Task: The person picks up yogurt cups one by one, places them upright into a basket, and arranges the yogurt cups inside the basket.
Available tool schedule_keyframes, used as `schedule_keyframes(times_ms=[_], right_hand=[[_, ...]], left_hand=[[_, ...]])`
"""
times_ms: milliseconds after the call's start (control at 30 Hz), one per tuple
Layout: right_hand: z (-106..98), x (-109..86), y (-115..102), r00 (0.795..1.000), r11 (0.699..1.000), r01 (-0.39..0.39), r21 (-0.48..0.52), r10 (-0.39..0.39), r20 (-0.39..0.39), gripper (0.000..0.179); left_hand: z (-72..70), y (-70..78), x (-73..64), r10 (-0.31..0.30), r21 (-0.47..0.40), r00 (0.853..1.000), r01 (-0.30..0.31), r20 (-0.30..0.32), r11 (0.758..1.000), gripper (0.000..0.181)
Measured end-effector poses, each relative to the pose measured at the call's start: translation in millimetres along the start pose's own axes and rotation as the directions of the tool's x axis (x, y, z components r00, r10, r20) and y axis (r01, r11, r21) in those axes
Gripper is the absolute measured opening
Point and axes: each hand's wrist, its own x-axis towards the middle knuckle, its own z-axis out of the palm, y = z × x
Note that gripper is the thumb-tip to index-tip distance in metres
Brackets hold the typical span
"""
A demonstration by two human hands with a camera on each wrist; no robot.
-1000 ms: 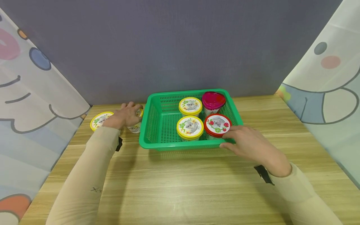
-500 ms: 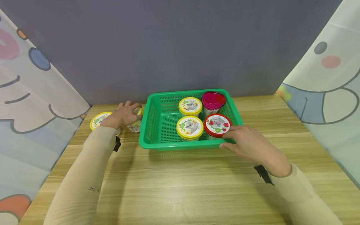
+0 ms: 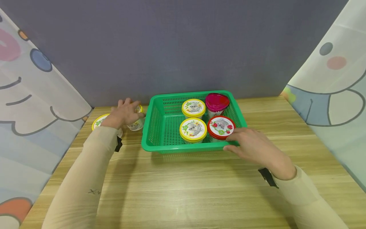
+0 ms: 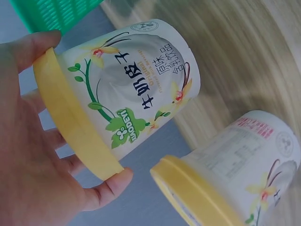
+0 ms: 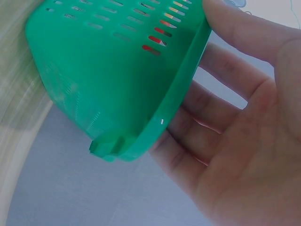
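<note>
My left hand [image 3: 123, 114], left of the basket, spreads its fingers and thumb round the yellow lid of a white paper cup [image 3: 136, 125]. In the left wrist view this cup [image 4: 134, 87] shows a vanilla-flower print and green leaves. A second yellow-lidded cup [image 4: 235, 176] stands beside it, partly under my wrist in the head view. My right hand [image 3: 251, 143] grips the front right rim of a green plastic basket [image 3: 171, 148], thumb outside and fingers inside. By those fingers is a red-lidded strawberry cup [image 3: 221, 126] in the basket.
Two more yellow-lidded cups [image 3: 193, 129] stand mid-basket, one behind the other. A cup with a magenta lid [image 3: 217, 101] fills the back right corner. Behind the wooden table [image 3: 177, 190] rises a grey panel [image 3: 183, 47], with printed cloth [image 3: 328, 111] on both sides.
The left hand and its cup have shifted slightly back and left, and the fingers have spread further round the lid. The right hand and basket have stayed in place.
</note>
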Motion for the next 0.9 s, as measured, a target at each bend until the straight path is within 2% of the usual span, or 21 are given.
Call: schedule_keyframes(times_ms=[267,900], right_hand=[[0,-0.7,0,1.000,1.000,-0.005,0.002,0.005,0.000,0.026],[0,-0.2,-1,1.000,1.000,-0.005,0.006,0.005,0.008,0.028]], left_hand=[[-11.2,1.4,-2.8,-0.009,0.000,1.000,0.009,-0.026,1.000,0.069],[-35.8,12.7,-6.5,-0.003,0.056,0.999,0.006,-0.046,0.998,0.070]])
